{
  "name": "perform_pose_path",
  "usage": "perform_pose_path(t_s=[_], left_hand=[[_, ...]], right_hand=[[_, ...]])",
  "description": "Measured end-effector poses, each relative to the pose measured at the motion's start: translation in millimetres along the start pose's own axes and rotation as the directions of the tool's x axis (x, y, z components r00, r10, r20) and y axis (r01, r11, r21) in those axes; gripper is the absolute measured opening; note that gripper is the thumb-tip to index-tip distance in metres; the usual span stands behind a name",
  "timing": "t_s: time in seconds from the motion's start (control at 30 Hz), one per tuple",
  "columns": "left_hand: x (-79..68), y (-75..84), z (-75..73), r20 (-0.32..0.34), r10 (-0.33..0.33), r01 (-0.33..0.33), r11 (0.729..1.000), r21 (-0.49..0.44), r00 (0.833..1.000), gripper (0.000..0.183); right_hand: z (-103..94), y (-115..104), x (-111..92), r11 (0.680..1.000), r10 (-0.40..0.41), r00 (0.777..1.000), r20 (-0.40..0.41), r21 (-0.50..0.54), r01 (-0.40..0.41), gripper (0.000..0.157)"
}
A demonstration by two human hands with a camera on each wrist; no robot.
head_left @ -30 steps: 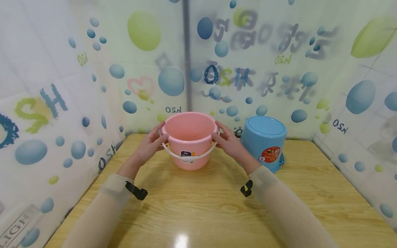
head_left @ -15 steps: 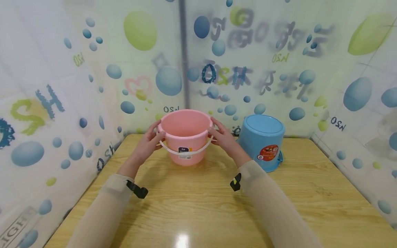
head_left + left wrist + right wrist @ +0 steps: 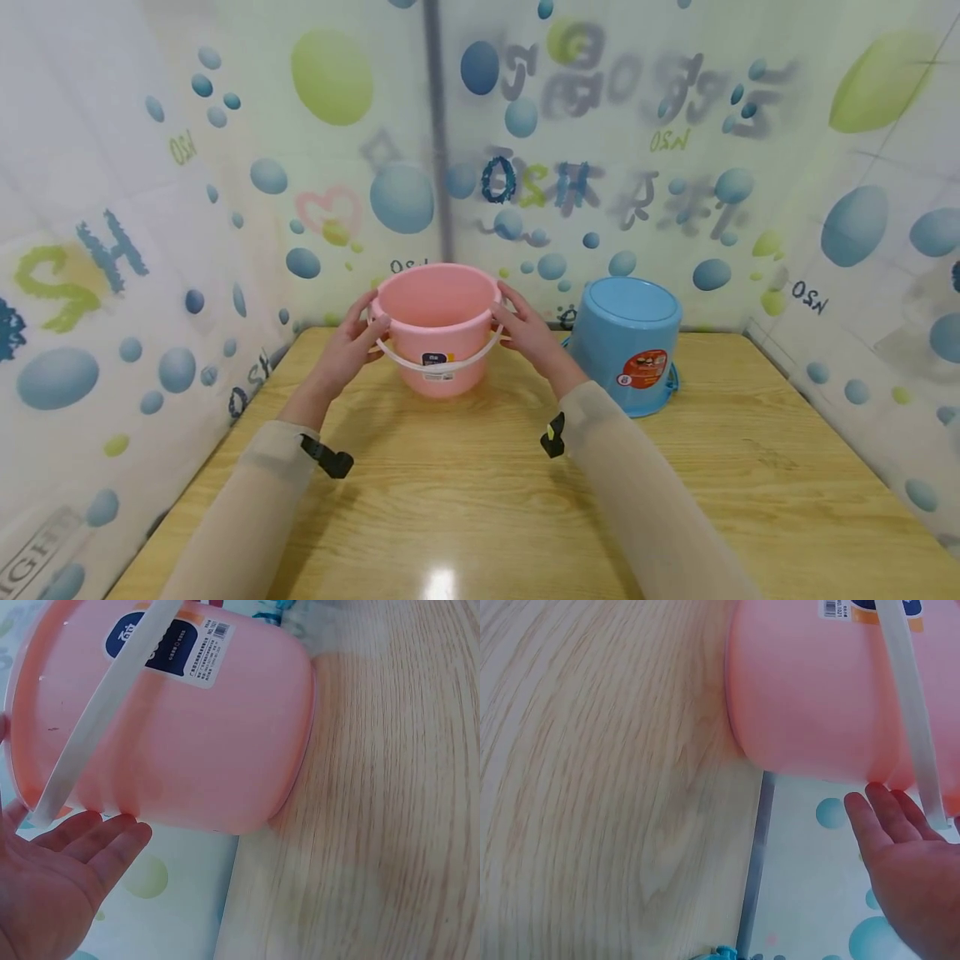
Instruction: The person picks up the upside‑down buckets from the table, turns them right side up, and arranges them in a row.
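An upright pink bucket (image 3: 442,333) with a white handle (image 3: 442,364) hanging across its front is near the back of the wooden table, its base close over the tabletop. My left hand (image 3: 347,346) holds it at the left side, thumb by the rim, fingers along the wall below. Opposite, my right hand (image 3: 534,340) holds the right side the same way. In the left wrist view, the fingertips (image 3: 135,829) lie against the pink wall under the rim. The right wrist view shows the right fingertips (image 3: 876,791) right at the bucket's side.
An upside-down blue bucket (image 3: 628,342) with a red label stands on the table (image 3: 465,492) to the right, beyond my right forearm. Printed curtains (image 3: 637,100) with bubble patterns close in the back and both sides.
Both hands have shifted the pink bucket slightly left and back, widening its gap from the blue bucket. The head view has also turned a little. The grip looks the same.
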State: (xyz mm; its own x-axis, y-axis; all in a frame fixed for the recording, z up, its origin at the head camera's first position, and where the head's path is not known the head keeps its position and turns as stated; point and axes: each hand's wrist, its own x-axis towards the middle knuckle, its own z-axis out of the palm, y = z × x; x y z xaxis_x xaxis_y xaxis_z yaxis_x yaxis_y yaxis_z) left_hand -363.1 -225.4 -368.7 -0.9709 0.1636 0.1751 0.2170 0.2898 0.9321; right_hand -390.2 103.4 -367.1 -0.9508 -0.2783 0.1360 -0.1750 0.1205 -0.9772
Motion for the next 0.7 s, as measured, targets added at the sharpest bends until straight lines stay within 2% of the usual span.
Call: perform_pose_path(t_s=[0.17, 0.47, 0.57, 0.7], left_hand=[[1.1, -0.5, -1.8, -0.008, -0.016, 0.016, 1.000, 0.019, 1.000, 0.072], [2.2, 2.2, -3.2, -0.016, -0.002, 0.003, 0.999, 0.042, 1.000, 0.076], [3.1, -2.3, -4.1, -0.031, -0.005, 0.007, 0.997, 0.073, 0.999, 0.082], [-0.6, -2.3, -7.3, -0.046, -0.023, 0.026, 0.997, 0.070, 0.999, 0.092]], right_hand=[[4.3, 1, 4, 1.000, 0.013, 1.000, -0.019, 0.014, -0.012, 0.060], [9.1, -2, 6, 1.000, 0.027, 0.998, -0.055, 0.013, -0.027, 0.059], [10.6, -1, 8, 1.000, 0.024, 0.997, -0.077, 0.003, -0.024, 0.060], [13.1, 1, 6, 1.000, 0.003, 0.991, -0.133, -0.019, -0.006, 0.069]])
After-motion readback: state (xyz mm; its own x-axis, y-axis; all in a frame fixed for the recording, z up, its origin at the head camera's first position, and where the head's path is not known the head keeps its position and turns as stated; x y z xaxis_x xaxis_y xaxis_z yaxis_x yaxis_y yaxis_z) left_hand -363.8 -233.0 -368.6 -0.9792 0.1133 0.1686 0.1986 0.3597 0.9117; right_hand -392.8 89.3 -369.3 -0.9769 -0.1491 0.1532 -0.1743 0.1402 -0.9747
